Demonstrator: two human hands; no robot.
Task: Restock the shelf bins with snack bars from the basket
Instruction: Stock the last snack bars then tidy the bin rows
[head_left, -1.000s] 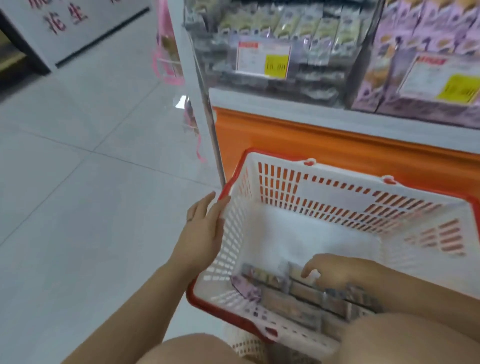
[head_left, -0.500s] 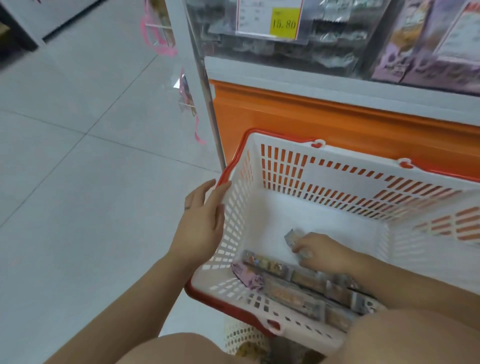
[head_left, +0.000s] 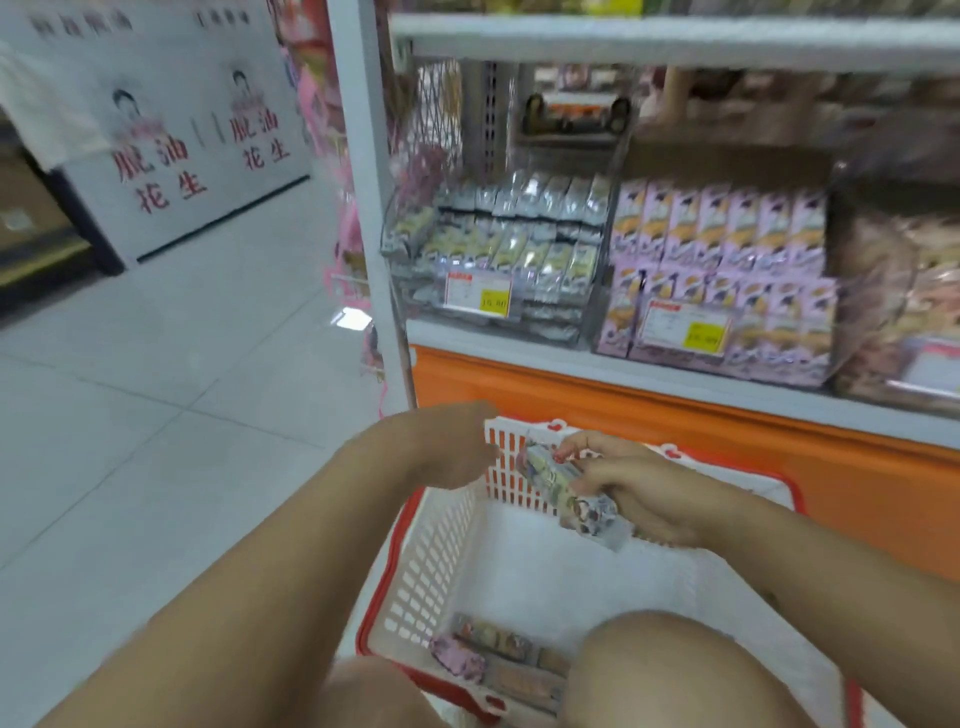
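Your right hand (head_left: 644, 493): fingers curled round a bundle of snack bars (head_left: 569, 496), held above the basket (head_left: 441, 561). Your left hand (head_left: 452, 447): blurred at the bundle's 10 o'clock end, grasp cannot be told. Basket: white, red-rimmed (more bars (head_left: 498, 660) lie in its 7 o'clock corner). Shelf bins (head_left: 587, 332), 12 o'clock: silver packs (head_left: 519, 234); pink boxes (head_left: 727, 249) at their 3 o'clock.

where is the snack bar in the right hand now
Head view, just right of centre: the snack bar is gripped in the right hand, over the basket's far left corner, below the orange shelf base.
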